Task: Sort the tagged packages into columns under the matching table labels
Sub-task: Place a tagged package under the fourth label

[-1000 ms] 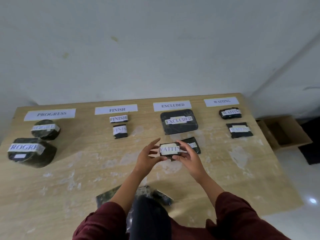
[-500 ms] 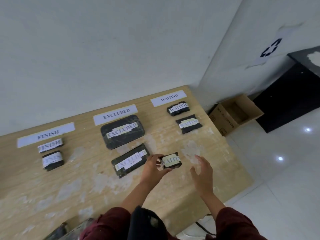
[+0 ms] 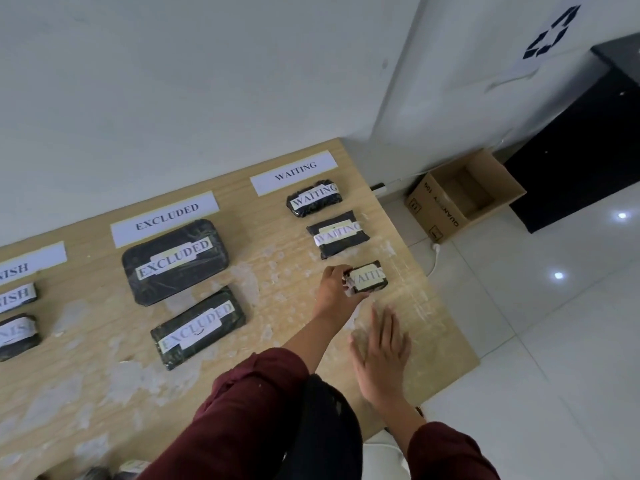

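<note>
My left hand (image 3: 334,289) grips a small black package tagged WAITING (image 3: 367,277), holding it at the table surface just below two other WAITING packages (image 3: 313,198) (image 3: 337,233). These lie in a column under the WAITING table label (image 3: 294,172). My right hand (image 3: 382,351) hovers flat and open over the table, nearer to me than the held package. Left of them, two EXCLUDED packages (image 3: 175,259) (image 3: 197,327) sit under the EXCLUDED label (image 3: 165,216). Two FINISH packages (image 3: 15,297) (image 3: 17,336) show at the left edge.
The wooden table (image 3: 104,393) ends just right of the WAITING column. An open cardboard box (image 3: 464,194) stands on the tiled floor beyond that edge, beside a black cabinet (image 3: 581,147). More dark packages (image 3: 114,471) peek in at the bottom edge.
My left hand has carried the WAITING package right and away from me into the WAITING column. My right hand let go of it and now hovers open. My view has swung right.
</note>
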A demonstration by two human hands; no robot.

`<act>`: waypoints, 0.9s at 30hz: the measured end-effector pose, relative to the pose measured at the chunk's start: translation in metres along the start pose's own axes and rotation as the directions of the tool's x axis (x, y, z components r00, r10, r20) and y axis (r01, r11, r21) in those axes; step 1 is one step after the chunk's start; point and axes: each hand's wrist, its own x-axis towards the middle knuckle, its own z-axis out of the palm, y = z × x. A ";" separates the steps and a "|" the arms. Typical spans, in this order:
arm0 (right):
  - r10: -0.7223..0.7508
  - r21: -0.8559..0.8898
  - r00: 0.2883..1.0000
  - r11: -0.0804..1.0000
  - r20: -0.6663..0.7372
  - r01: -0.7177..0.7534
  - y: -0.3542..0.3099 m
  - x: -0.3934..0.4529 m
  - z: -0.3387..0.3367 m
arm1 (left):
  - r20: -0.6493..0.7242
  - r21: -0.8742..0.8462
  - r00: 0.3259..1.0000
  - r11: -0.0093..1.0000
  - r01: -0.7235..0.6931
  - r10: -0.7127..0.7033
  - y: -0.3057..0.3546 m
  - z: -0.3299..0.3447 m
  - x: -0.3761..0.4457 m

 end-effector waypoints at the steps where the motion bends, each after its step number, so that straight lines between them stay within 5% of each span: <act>1: 0.002 -0.004 1.000 1.000 0.004 -0.002 0.001 0.000 0.000 | 0.005 0.008 1.000 1.000 0.000 0.000 0.001 0.004 0.004; 14: 0.002 0.104 1.000 0.995 0.011 -0.003 -0.003 0.003 -0.006 | -0.059 0.105 0.997 0.994 -0.034 0.040 -0.025 -0.028 -0.034; 19: -0.178 0.243 0.981 0.951 -0.072 0.190 -0.028 0.002 -0.012 | -0.198 0.119 0.980 0.992 0.051 -0.027 -0.072 -0.085 -0.094; 23: -0.437 0.311 0.899 0.849 -0.040 0.427 -0.083 -0.014 -0.003 | -0.400 0.036 0.903 0.982 0.186 -0.157 -0.109 -0.137 -0.145; 27: -0.716 0.386 0.698 0.644 0.001 0.660 -0.148 -0.039 0.005 | -0.583 -0.080 0.773 0.964 0.253 -0.251 -0.132 -0.193 -0.194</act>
